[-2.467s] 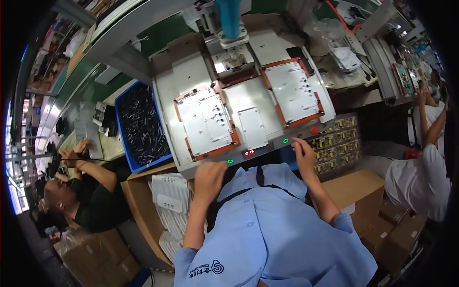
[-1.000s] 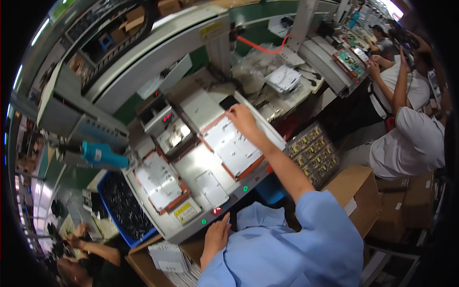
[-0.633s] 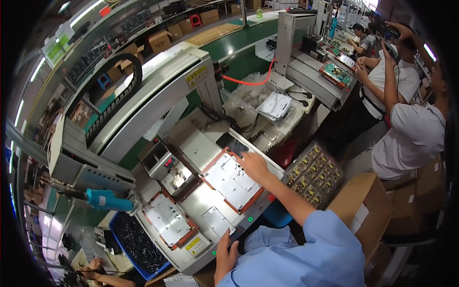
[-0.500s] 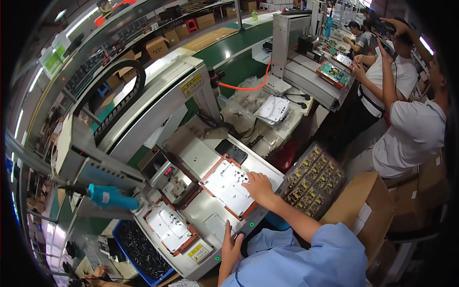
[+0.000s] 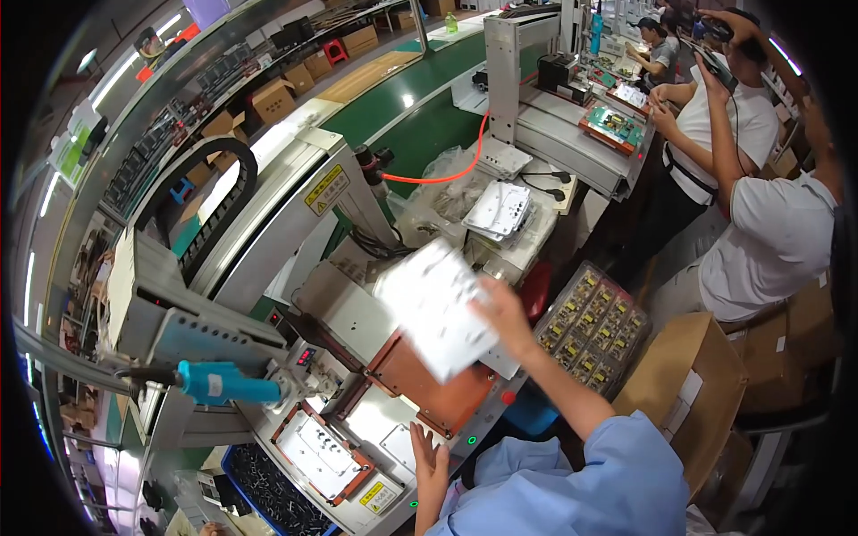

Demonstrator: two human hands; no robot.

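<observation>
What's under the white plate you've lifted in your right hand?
Under the white plate held by the right hand lies an orange-brown fixture tray, bare where visible. Its upper part is covered by the plate, so that area cannot be checked.

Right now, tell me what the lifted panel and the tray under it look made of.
Panel, held in the right hand: probably white moulded plastic, matte with small cut-outs, though blurred. Tray: orange-brown, flat and dull, perhaps a fibre or resin board; uncertain.

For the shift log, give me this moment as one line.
right hand: holding white panel lifted above orange fixture | left hand: flat on machine bed
</observation>
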